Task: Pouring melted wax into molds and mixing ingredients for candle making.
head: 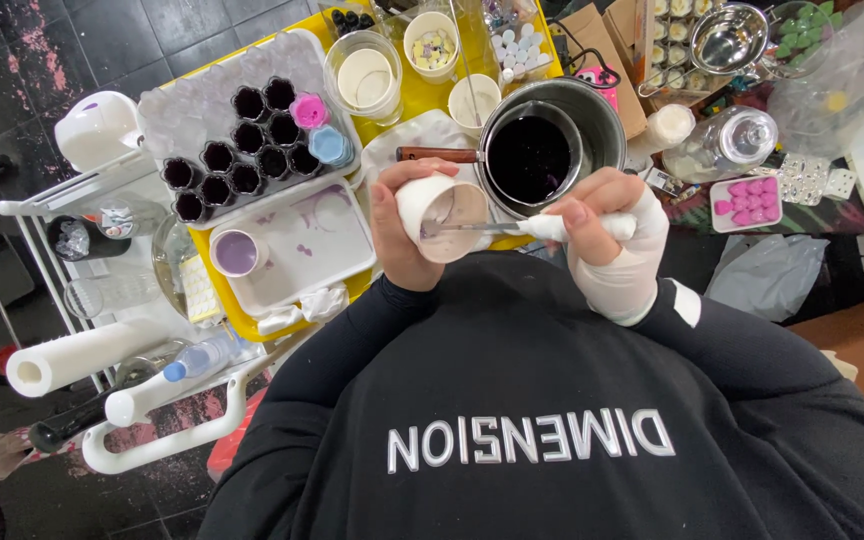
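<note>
My left hand [404, 232] grips a small white cup [444, 214] tilted toward me, with a pale lilac film inside. My right hand [607, 228], wrapped in a white glove or bandage, holds a white-handled metal tool [512, 228] whose tip reaches into the cup. Just beyond the cup stands a steel pot [550, 142] of dark purple liquid with a wooden handle [436, 155].
A white tray [282, 250] on a yellow tray [422, 95] holds a cup of purple liquid [236, 252]. Behind it is a mould [242, 145] of dark filled cavities, with several cups. At left, a white trolley [102, 300] carries a paper roll [72, 360]. At right stand a glass jar [727, 142] and a pink mould [747, 202].
</note>
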